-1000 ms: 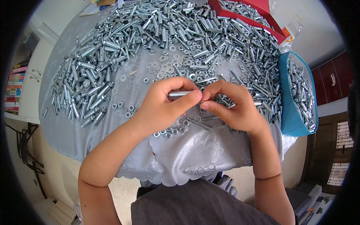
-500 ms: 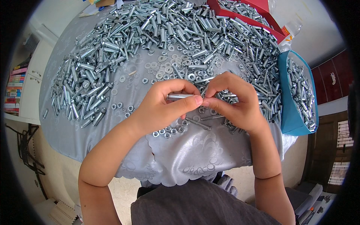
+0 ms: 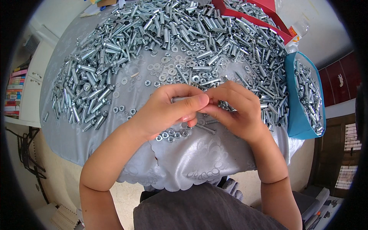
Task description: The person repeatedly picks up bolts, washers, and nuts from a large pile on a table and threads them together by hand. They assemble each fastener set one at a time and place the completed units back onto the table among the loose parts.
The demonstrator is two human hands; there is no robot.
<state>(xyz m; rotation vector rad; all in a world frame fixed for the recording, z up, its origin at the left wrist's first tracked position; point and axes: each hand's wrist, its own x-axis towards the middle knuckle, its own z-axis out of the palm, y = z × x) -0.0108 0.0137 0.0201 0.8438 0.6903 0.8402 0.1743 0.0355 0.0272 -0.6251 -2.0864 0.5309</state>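
desk (image 3: 199,168) under grey cloth, beneath both hands | heap of silver sleeves and bolts (image 3: 161,34) beyond the grip | blue bin (image 3: 295,126) right of it | left hand (image 3: 168,111) pinches a sleeve (image 3: 179,99) level; right hand (image 3: 234,109) fingertips pressed onto its end (small part hidden) | best: keep axis steady, turn gently | loose nuts (image 3: 170,135) just below

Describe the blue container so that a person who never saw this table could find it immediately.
Start from the round table under a grey cloth covered with silvery metal hardware. Go to the table's right edge, right of the right hand. There the blue container holds more such parts; it is the only blue one, while the container at the far edge is red.
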